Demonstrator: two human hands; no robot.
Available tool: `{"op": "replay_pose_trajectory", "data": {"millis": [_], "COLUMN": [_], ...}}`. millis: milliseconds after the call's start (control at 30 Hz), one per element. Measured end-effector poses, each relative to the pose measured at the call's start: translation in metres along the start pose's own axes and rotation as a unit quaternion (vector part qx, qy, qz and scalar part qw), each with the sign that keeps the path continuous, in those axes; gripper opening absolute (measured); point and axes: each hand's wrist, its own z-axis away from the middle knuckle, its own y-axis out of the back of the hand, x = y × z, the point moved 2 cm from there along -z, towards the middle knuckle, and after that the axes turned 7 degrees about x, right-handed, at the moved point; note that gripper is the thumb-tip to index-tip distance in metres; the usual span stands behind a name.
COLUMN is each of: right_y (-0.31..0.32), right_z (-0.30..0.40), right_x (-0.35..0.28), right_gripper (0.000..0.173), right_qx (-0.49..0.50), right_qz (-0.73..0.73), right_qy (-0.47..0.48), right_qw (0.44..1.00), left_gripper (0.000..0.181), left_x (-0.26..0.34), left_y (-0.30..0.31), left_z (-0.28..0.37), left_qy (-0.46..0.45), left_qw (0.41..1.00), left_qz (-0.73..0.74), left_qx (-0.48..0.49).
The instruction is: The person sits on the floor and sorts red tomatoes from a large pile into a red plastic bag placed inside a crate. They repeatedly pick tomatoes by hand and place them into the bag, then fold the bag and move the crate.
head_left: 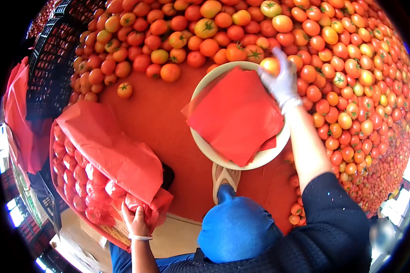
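Note:
In a whitish glove, my right hand [283, 80] has its fingers around an orange-yellow tomato [270, 66] beside the rim of a cream round basin [201, 150]. A stack of red square wrapping sheets [235, 116] lies across that basin. My left hand [136, 220] is bare and grips a tomato wrapped in red film [134, 202] at the near corner of a crate [53, 160]. Rows of red-wrapped tomatoes [80, 170] fill the visible part of this crate. A large red sheet [112, 146] covers its far side.
Loose tomatoes [345, 85] spread in a big heap ahead and to the right, over a red surface [140, 112]. Black plastic crates [49, 68] stand at the left, near hanging red sheeting [24, 119]. One sandaled foot [224, 177] is just below the basin.

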Motion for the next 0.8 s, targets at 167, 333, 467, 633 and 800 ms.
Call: {"op": "replay_pose_trajectory", "data": {"millis": [167, 333, 467, 633, 800], "right_y": [-0.039, -0.029, -0.031, -0.003, 0.037], "right_z": [0.155, 0.167, 0.135, 0.125, 0.167], "right_x": [-0.018, -0.012, -0.008, -0.066, -0.163], "right_gripper": [0.060, 0.050, 0.059, 0.047, 0.060], "right_qx": [-0.105, -0.087, -0.115, -0.207, -0.445], "right_qz": [0.000, 0.019, 0.032, -0.647, -0.641], "right_qy": [0.229, 0.214, 0.176, -0.377, -0.246], "right_qw": [0.968, 0.973, 0.977, 0.629, 0.576], "left_gripper": [0.079, 0.066, 0.045, 0.021, 0.065], "left_x": [0.011, 0.067, 0.087, 0.133, 0.148], "left_y": [-0.006, -0.024, -0.056, -0.118, -0.166], "left_z": [-0.001, 0.050, 0.070, 0.066, 0.053], "left_qy": [-0.016, -0.103, -0.257, -0.397, -0.482], "left_qw": [0.999, 0.973, 0.959, 0.917, 0.854], "left_qz": [-0.038, -0.130, 0.022, -0.016, -0.160], "left_qx": [-0.019, 0.158, 0.119, -0.034, -0.117]}}
